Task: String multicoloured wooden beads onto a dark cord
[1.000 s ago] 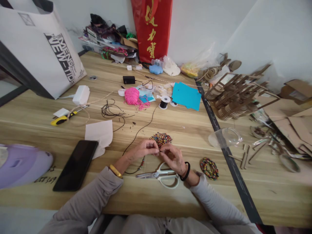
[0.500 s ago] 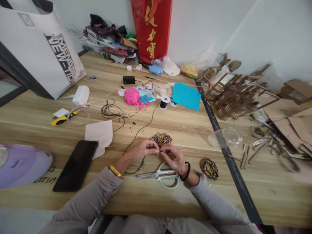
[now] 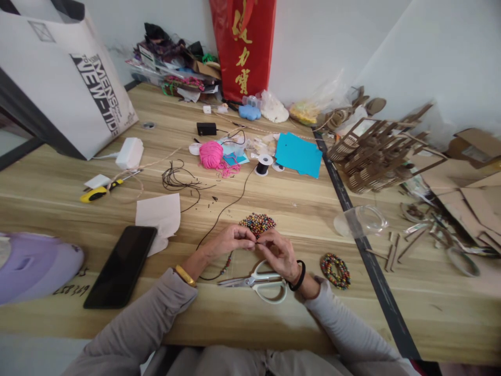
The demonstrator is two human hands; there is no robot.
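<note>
My left hand (image 3: 230, 242) and my right hand (image 3: 281, 254) meet fingertip to fingertip just in front of a pile of small multicoloured beads (image 3: 257, 223). The left thumb and forefinger are pinched on a thin black cord (image 3: 212, 278), which carries a short row of strung beads (image 3: 226, 265) below that hand. A tiny dark thing shows between the right fingertips, too small to make out. White-handled scissors (image 3: 249, 281) lie under the right hand. To its right rests a coiled string of beads (image 3: 345, 279). The cord runs back to a spool (image 3: 263, 165).
A black phone (image 3: 120, 266) and white paper (image 3: 164, 211) lie to the left, near a yellow-handled tool (image 3: 95, 195). Farther back are pink yarn (image 3: 211, 155), loose black cord (image 3: 176, 178) and blue sheets (image 3: 299, 155). A brown wooden model (image 3: 376, 156) stands at right.
Both hands keep nearly the same pinched pose over the table. The whole view shifts very slightly; no object has visibly moved.
</note>
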